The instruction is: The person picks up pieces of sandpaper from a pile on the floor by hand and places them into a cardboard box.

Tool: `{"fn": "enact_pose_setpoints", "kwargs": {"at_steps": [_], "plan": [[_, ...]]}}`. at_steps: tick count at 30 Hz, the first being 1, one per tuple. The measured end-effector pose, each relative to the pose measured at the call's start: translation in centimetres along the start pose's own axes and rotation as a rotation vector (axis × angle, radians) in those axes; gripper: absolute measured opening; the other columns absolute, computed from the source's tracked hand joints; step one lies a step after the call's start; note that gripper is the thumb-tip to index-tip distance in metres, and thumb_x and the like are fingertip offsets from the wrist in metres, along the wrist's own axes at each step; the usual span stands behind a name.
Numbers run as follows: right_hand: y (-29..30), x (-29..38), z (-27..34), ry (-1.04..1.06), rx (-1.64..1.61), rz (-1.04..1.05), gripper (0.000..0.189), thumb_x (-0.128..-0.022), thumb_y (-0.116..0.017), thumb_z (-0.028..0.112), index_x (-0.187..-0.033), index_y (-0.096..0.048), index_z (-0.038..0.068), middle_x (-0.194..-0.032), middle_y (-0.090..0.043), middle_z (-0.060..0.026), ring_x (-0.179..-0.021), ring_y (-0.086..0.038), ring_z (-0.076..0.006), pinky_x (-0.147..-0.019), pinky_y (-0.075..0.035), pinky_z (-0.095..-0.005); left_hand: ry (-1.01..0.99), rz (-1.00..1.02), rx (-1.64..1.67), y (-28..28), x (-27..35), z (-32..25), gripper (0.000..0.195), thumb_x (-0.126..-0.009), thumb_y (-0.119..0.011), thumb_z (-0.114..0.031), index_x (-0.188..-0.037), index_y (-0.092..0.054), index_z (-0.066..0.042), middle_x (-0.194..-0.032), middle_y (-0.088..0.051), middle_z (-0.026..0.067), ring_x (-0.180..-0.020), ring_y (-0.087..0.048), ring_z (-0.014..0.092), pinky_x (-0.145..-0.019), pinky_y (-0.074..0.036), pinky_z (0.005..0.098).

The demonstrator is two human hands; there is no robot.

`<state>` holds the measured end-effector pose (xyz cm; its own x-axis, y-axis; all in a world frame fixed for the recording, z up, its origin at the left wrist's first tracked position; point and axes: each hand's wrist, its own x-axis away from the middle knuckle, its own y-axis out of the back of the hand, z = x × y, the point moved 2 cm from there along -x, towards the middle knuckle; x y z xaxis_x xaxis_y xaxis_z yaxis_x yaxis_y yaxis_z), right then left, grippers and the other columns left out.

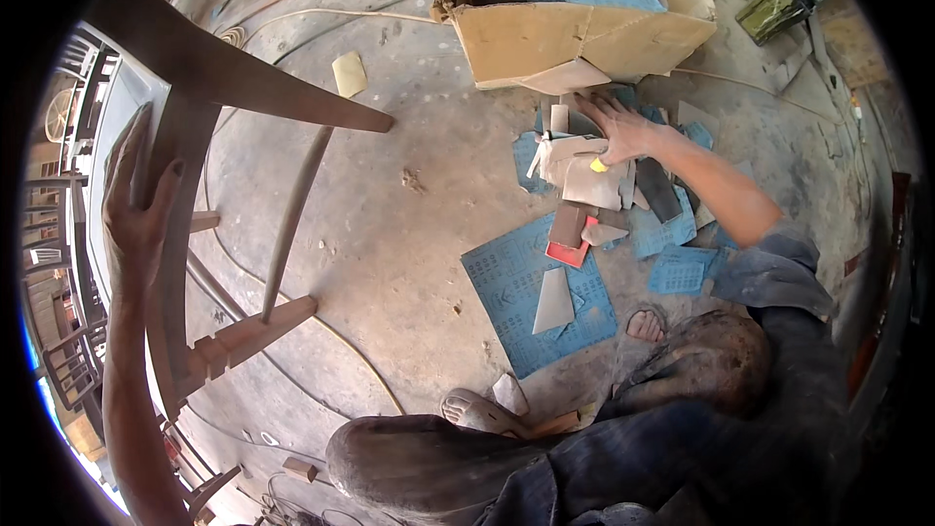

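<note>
My left hand (142, 197) lies along the edge of a wooden chair (182, 161) at the left, thumb apart from the fingers, on its seat frame. The chair's legs point right. My right hand (621, 128) rests spread over a heap of sandpaper pieces (595, 179) on the floor; its fingertips are among the scraps, and whether they pinch one cannot be told. Below the heap lie a brown block (566, 225), a red piece (568, 254) and a large blue-backed sandpaper sheet (493, 270) with a pale scrap (555, 301) on it.
Beyond the heap stands a cardboard box (577, 44) holding more sandpaper. A dark container (778, 7) is at the upper right. Cables (350, 347) run over the concrete floor near the chair. A yellowish scrap (350, 74) lies beyond its leg. More chairs (69, 336) stand far left.
</note>
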<state>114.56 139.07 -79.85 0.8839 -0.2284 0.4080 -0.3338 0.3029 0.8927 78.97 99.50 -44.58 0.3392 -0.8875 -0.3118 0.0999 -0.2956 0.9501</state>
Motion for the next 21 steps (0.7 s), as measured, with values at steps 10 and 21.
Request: {"fn": "enact_pose_setpoints", "kwargs": {"at_steps": [10, 21], "plan": [[-0.8, 3.9, 2.7, -0.005, -0.015, 0.002, 0.051, -0.078, -0.064, 0.024, -0.128, -0.056, 0.019, -0.093, -0.068, -0.0209, -0.086, -0.067, -0.0383, -0.076, -0.054, -0.0485, 0.021, -0.012, 0.104, -0.6, -0.3, -0.4, 0.054, -0.085, -0.064, -0.005, -0.137, -0.050, -0.005, -0.137, -0.052, 0.0147, -0.128, -0.048, 0.027, -0.106, -0.039, 0.0371], [16.0, 12.8, 4.2, -0.218, -0.447, -0.691, 0.052, -0.083, -0.069, 0.028, -0.121, -0.056, -0.005, -0.105, -0.068, -0.0212, -0.100, -0.066, -0.0266, -0.088, -0.052, -0.0365, 0.030, -0.034, 0.051, 0.0, -0.1, -0.6, 0.059, -0.080, -0.061, 0.000, -0.138, -0.048, -0.002, -0.138, -0.050, 0.0163, -0.129, -0.046, 0.029, -0.108, -0.035, 0.0360]]}}
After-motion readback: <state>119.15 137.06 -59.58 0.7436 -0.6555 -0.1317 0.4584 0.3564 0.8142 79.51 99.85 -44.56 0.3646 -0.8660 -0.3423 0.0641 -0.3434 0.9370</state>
